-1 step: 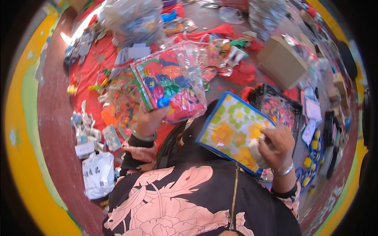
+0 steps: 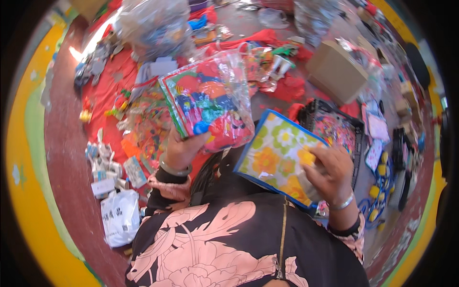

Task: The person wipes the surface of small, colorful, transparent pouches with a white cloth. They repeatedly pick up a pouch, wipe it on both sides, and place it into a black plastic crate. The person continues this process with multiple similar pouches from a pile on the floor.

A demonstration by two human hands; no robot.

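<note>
My left hand (image 2: 187, 149) grips the lower left corner of a clear plastic packet (image 2: 215, 103) with its thumb on the front. Brightly coloured pieces in red, blue, green and orange show through the shiny film, and a green edge runs down its left side. Over my lap is a flat, square flowered pouch (image 2: 270, 160), white with green and orange flowers and blue edging. My right hand (image 2: 330, 172) is at the pouch's right edge, with bent fingers and thumb on it. The undersides of both held things are hidden.
A black crate (image 2: 356, 126) of small colourful pieces stands to the right, below a cardboard box (image 2: 337, 71). At left, a white plastic bag (image 2: 120, 217) lies near small boxes (image 2: 103, 186). Red sheeting (image 2: 107, 98) and a large clear sack (image 2: 153, 28) lie farther off.
My right hand's fingers have loosened from a tight pinch and spread slightly at the pouch's edge. The packet has tipped a little in my left hand. The view has shifted slightly.
</note>
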